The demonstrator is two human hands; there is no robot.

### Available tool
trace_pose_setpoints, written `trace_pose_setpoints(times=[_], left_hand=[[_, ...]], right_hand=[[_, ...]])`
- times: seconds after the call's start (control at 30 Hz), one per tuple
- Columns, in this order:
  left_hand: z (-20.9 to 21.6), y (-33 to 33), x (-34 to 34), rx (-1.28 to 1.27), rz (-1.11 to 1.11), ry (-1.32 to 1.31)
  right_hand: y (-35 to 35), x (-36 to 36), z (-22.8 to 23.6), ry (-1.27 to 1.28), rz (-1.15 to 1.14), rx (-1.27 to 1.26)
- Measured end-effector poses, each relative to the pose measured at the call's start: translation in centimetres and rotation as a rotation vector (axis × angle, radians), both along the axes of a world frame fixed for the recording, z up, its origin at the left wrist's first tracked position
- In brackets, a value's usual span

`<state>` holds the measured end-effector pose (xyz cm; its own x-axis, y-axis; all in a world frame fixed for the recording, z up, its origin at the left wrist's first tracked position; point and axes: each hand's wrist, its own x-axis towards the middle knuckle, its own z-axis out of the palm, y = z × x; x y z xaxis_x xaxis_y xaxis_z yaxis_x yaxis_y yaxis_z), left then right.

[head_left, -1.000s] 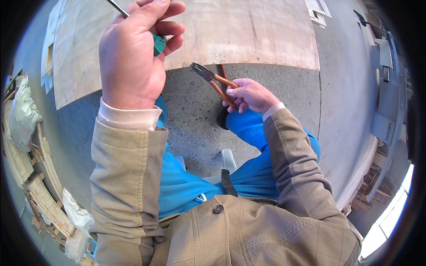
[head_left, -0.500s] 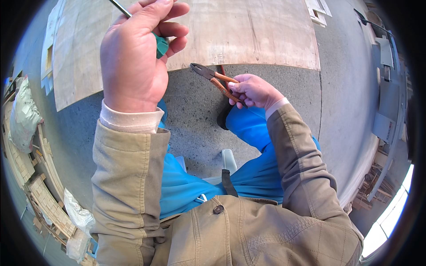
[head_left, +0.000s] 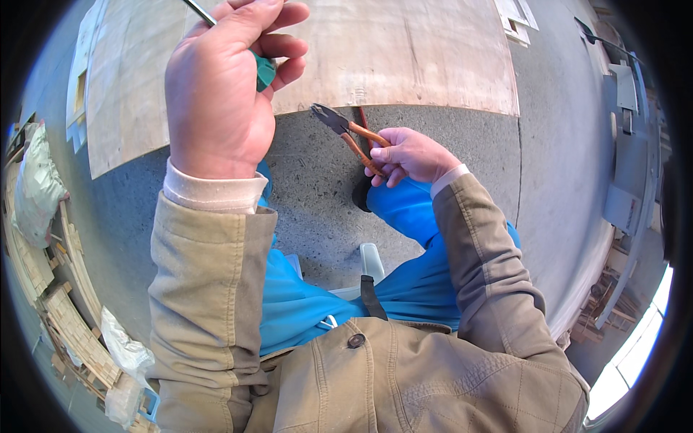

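My left hand, raised at the upper left above the wooden board, is closed round a screwdriver. Its green handle shows under the fingers and its metal shaft sticks out past the thumb side. Lower and to the right, my right hand grips a pair of pliers by their orange handles. The dark jaws point up and left, near the board's front edge. The two handles stand somewhat apart, with my fingers around and between them.
Stacked wooden strips and a pale sack line the left side. Metal parts and a long bar stand at the right. A grey concrete floor lies below the board, with my blue-trousered legs near it.
The plier handles are spread wider than before, and my right fingers have shifted on them. My left hand with the screwdriver has barely moved.
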<state>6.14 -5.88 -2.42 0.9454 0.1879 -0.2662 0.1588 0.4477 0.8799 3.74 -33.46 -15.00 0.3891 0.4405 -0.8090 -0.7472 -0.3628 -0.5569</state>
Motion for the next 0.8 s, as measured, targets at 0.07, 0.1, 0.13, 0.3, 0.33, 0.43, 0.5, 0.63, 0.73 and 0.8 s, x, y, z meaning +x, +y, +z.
trace_pose_setpoints(times=[0.07,0.1,0.13,0.3,0.33,0.43,0.5,0.63,0.73,0.8], left_hand=[[0.0,0.2,-0.1,-0.006,-0.002,-0.003],[0.1,0.2,-0.1,-0.01,-0.003,-0.005],[0.1,0.3,-0.2,-0.012,0.001,-0.005],[0.3,0.7,-0.4,-0.014,0.017,0.004],[0.4,0.8,-0.4,-0.009,0.023,0.002],[0.5,0.8,-0.6,0.001,0.036,-0.001],[0.6,0.8,-0.6,-0.001,0.036,0.0],[0.7,0.9,-0.7,0.01,0.039,0.004],[0.8,1.0,-0.8,0.015,0.041,0.012],[0.7,1.0,-0.9,0.023,0.044,0.016]], right_hand=[[0.1,-0.2,0.1,-0.007,0.007,-0.006],[0.1,-0.1,0.2,-0.017,0.018,-0.012],[0.1,-0.1,0.2,-0.026,0.028,-0.018],[0.0,0.5,0.5,-0.034,0.065,-0.024],[-0.1,0.6,0.6,-0.036,0.076,-0.026],[-0.3,1.0,0.7,-0.029,0.098,-0.034],[-0.4,1.5,0.7,-0.015,0.107,-0.034],[-0.8,2.6,0.4,0.031,0.125,0.018],[-1.1,3.2,0.2,0.058,0.144,0.042],[-1.2,3.5,0.1,0.053,0.16,0.051]])
